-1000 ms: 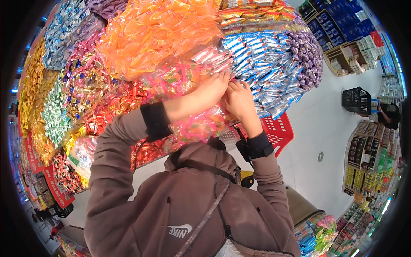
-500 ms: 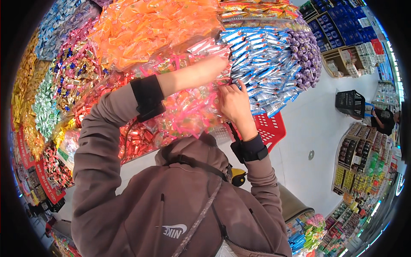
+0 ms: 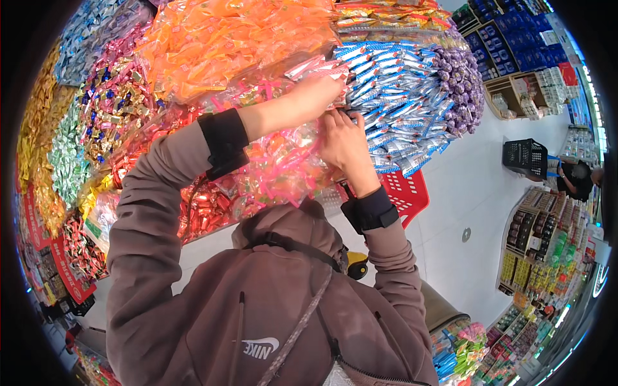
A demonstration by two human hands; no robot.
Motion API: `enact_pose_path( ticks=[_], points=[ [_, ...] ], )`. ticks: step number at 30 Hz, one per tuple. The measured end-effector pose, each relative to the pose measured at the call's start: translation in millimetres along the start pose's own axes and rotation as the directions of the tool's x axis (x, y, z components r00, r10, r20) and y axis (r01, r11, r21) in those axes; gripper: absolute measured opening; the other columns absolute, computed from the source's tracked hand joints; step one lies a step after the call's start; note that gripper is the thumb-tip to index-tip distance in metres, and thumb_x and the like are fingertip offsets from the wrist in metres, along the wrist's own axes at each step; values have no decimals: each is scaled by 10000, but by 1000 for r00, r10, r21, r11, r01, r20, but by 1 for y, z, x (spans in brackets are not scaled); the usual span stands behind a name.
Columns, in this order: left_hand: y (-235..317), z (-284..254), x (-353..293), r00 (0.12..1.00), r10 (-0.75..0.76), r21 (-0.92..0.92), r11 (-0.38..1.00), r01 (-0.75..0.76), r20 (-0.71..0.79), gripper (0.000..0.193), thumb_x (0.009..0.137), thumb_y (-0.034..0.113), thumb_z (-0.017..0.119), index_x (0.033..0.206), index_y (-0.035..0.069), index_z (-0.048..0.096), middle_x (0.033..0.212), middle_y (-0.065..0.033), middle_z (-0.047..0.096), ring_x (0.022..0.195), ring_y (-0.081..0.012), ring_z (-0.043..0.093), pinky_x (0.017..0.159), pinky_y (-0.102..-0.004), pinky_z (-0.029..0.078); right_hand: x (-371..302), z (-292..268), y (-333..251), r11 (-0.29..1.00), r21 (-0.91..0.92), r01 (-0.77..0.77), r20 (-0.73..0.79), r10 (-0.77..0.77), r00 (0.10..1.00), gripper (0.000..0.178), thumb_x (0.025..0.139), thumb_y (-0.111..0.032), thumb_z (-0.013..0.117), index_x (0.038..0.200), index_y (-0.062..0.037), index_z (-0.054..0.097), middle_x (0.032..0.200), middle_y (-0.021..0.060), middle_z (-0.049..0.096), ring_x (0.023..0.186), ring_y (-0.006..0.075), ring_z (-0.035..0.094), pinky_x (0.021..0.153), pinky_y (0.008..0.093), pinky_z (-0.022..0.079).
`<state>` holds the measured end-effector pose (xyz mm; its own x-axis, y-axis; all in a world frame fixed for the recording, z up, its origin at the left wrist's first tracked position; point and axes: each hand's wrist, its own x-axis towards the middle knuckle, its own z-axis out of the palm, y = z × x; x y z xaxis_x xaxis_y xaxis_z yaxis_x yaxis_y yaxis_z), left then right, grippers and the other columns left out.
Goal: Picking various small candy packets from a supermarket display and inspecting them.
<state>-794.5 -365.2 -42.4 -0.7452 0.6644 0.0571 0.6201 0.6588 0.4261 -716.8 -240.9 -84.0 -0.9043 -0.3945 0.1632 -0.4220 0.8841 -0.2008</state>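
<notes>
My left hand (image 3: 315, 96) reaches across from the left, its fingers curled down among pink-and-white wrapped candies (image 3: 314, 66). Just below it, my right hand (image 3: 346, 143) is bent over the seam between pink twist-wrapped candies (image 3: 273, 164) in clear film and blue-and-white wrapped candies (image 3: 396, 96). The two hands are close together, fingertips pointing at the same spot. Both sets of fingers look closed. What lies between the fingertips is hidden by the hands. Black bands circle both wrists over brown sleeves.
Orange-wrapped candies (image 3: 238, 45) heap up at the far side, purple round candies (image 3: 458, 90) to the right. A red shopping basket (image 3: 412, 196) is beside my right wrist. Further right, another person (image 3: 576, 180) is near a black basket (image 3: 524, 157) and stocked shelves (image 3: 544, 241).
My right hand has shifted slightly up and left, closer to my left hand. The left hand has drawn back a little, its fingers still down in the candies.
</notes>
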Motion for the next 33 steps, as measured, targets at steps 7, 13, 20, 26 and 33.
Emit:
enact_pose_path(
  ticks=[7,13,20,26,33],
  points=[
    [6,-3,1,998,-44,25,999,43,50,216,703,-23,477,916,-49,499,787,-241,568,793,-376,563,631,-426,465,3,14,3,996,-91,11,4,-11,1000,346,668,-210,451,883,27,582,932,144,592,939,242,537,979,432,200],
    [1,11,6,999,-5,40,999,3,53,191,726,22,468,897,-37,529,819,-232,573,825,-369,562,681,-424,462,-6,5,2,997,-71,0,120,9,993,313,681,-208,451,828,26,598,869,158,603,908,233,552,1015,478,126],
    [-4,28,10,997,72,17,997,-72,26,158,740,67,471,827,-42,545,826,-244,565,802,-369,566,664,-404,462,-9,5,7,994,-67,91,-82,-96,992,326,679,-205,483,884,26,586,928,145,598,959,228,540,1015,489,128],
    [-6,24,7,992,73,-5,997,-73,101,157,744,69,470,829,-52,521,802,-240,553,790,-365,560,635,-401,456,-3,-42,3,1000,12,-23,208,20,978,392,675,-194,533,1042,-59,537,936,114,584,946,218,538,981,443,245],
    [9,-15,-14,970,164,-57,983,-177,-179,153,770,77,481,877,-31,467,853,-211,528,816,-361,529,656,-420,424,-10,-41,17,997,82,15,-65,-10,998,369,669,-122,543,1031,-50,530,891,109,574,885,248,530,853,389,353]
  ],
)
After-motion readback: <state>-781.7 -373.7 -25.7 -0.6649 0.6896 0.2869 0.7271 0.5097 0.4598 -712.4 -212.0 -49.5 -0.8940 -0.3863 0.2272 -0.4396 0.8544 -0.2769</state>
